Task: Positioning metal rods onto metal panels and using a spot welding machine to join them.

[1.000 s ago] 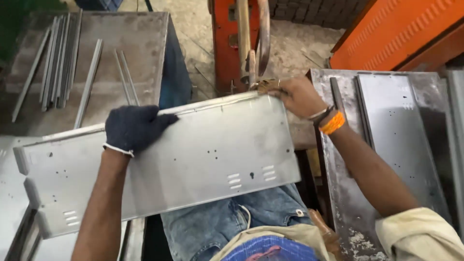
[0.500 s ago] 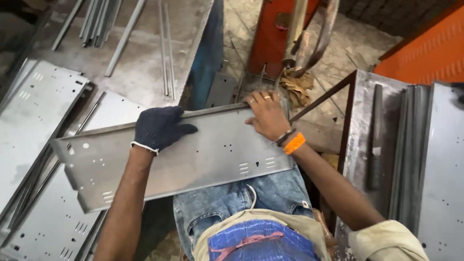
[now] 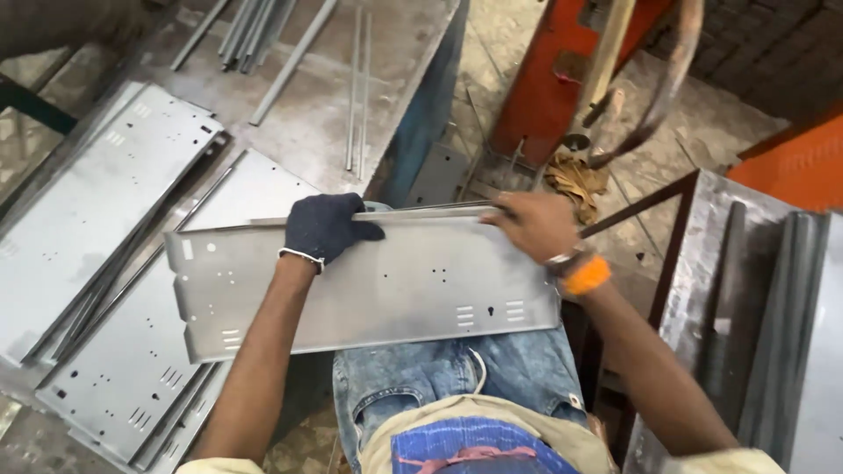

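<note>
A person holds a flat metal panel (image 3: pixel 378 285) across the lap, in the middle of the frame. The left hand (image 3: pixel 323 226), in a dark glove, is closed on the panel's top edge. The bare right hand (image 3: pixel 533 226) grips the same edge further right. More panels (image 3: pixel 105 202) lie at the left. Thin rods (image 3: pixel 356 88) lie on the table (image 3: pixel 395 53) in the upper left.
</note>
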